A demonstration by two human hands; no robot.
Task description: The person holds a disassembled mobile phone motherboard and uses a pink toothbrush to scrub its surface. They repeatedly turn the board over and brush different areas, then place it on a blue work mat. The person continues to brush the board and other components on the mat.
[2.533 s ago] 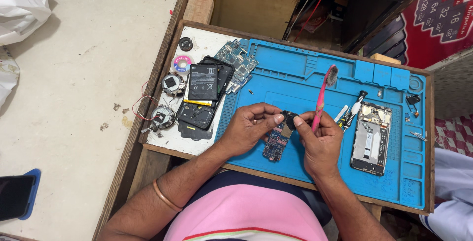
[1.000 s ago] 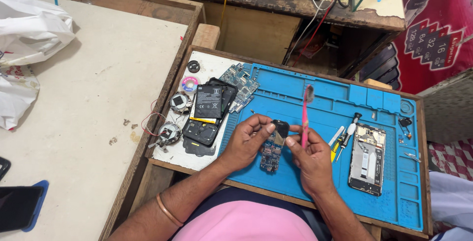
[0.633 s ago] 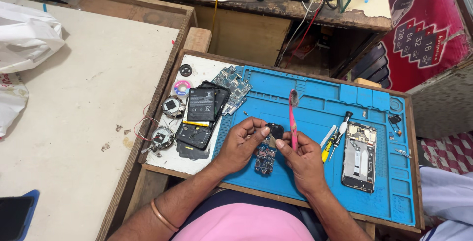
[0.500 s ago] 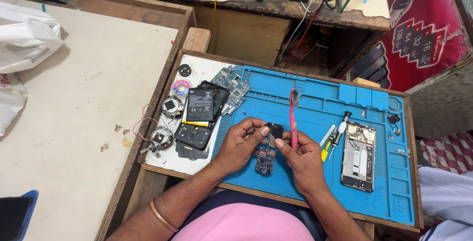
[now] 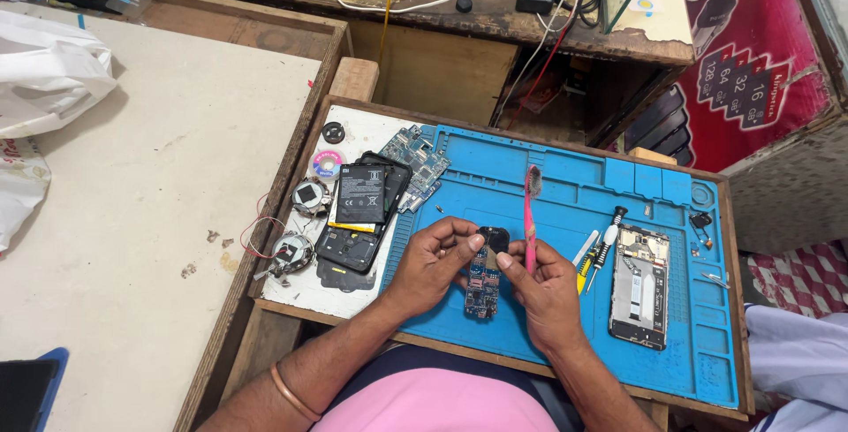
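My left hand (image 5: 433, 260) and right hand (image 5: 539, 286) meet over the blue mat (image 5: 530, 344), both pinched on a small circuit board (image 5: 482, 284). I hold the board upright just above the mat, its lower end near the mat's front edge, so any loose part falls on the mat and not the floor. Left fingertips grip the board's upper left edge; the right thumb and forefinger close on its top, where a dark part sits. The right hand also clamps a pink brush (image 5: 531, 220), bristles up, so the brush stays out of the way but ready for use.

Right of the hands lie screwdrivers (image 5: 602, 246) and an opened phone frame (image 5: 639, 286). Left, off the mat, a battery (image 5: 360, 194) rests on stacked phone parts on the white surface (image 5: 296, 286).
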